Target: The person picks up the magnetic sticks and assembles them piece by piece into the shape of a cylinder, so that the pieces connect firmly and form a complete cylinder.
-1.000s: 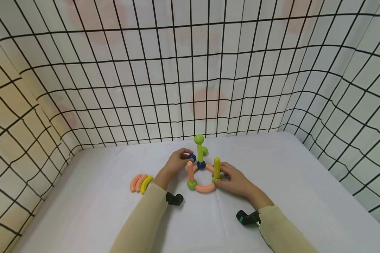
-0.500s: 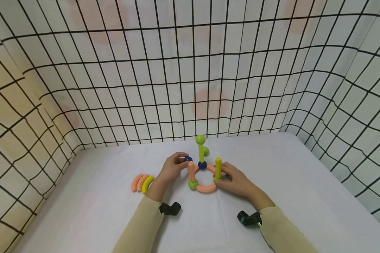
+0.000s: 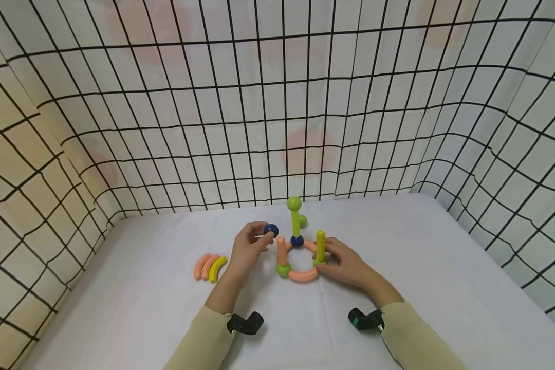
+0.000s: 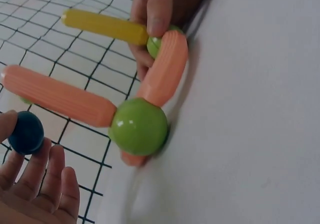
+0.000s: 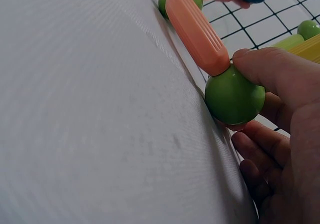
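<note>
My left hand pinches a dark blue ball between thumb and fingers, just left of an upright orange rod. That rod stands on a green ball, part of a ring of curved orange pieces on the table. My right hand grips the ring's right-hand green ball, which carries an upright yellow rod. At the back of the ring, a second blue ball bears a lime rod topped by a green ball.
Two curved orange pieces and a curved yellow piece lie together on the white table at left. A loose-looking green ball sits behind the lime rod. Black netting over white cloth surrounds the table's back and sides.
My left hand has drawn back leftward with the blue ball, away from the lime rod, and the ball now sits clear of the orange rod. The right hand keeps its grip.
</note>
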Demonstrator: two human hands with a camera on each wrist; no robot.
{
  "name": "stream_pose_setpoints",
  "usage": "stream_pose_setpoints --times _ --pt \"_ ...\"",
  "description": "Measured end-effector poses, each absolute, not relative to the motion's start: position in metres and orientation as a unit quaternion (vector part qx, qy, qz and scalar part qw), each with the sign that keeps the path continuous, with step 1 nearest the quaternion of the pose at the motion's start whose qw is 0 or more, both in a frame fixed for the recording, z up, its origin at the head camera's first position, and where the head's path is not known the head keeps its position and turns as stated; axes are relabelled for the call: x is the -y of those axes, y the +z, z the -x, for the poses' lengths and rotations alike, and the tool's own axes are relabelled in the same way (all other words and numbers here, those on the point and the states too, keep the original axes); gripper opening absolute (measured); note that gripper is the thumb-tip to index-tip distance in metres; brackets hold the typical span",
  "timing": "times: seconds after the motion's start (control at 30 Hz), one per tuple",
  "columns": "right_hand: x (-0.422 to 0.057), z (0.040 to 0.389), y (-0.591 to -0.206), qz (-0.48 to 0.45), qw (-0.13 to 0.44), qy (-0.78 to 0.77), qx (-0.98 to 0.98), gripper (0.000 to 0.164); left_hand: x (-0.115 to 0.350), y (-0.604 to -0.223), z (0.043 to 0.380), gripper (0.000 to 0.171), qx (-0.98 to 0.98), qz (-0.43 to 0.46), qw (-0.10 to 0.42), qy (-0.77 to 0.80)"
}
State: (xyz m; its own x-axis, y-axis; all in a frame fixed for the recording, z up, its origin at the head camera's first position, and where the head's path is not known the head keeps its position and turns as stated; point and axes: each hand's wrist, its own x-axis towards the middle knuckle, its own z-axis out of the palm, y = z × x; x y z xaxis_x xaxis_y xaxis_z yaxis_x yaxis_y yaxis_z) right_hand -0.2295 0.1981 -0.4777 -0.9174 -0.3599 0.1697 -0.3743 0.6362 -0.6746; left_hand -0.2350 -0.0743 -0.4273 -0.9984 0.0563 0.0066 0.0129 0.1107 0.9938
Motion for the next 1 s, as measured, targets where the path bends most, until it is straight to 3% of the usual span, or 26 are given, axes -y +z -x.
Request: stream_pose_setpoints --times 0.2,0.43,0.57,1.0 --pt "-0.199 0.229 -0.477 -0.203 0.009 0.372 0.906 0.02 0.073 -0.416 0.228 0.035 -0.726 -0.031 -0.008 0.687" --pt "-0.199 0.228 -0.476 -0.202 0.008 0.377 0.904 0.039 0.073 -0.406 0.218 0.034 -0.737 -0.085 -0.024 0.67" --pt "-0.198 0.229 -0.477 -0.207 0.01 0.38 0.901 0.029 0.071 -0.405 0.214 0.033 -0.747 -0.125 -0.029 0.653" --pt "-0.198 0.229 -0.476 -0.204 -0.014 0.384 0.9 0.033 0.075 -0.408 0.215 0.036 -0.754 -0.168 -0.025 0.634"
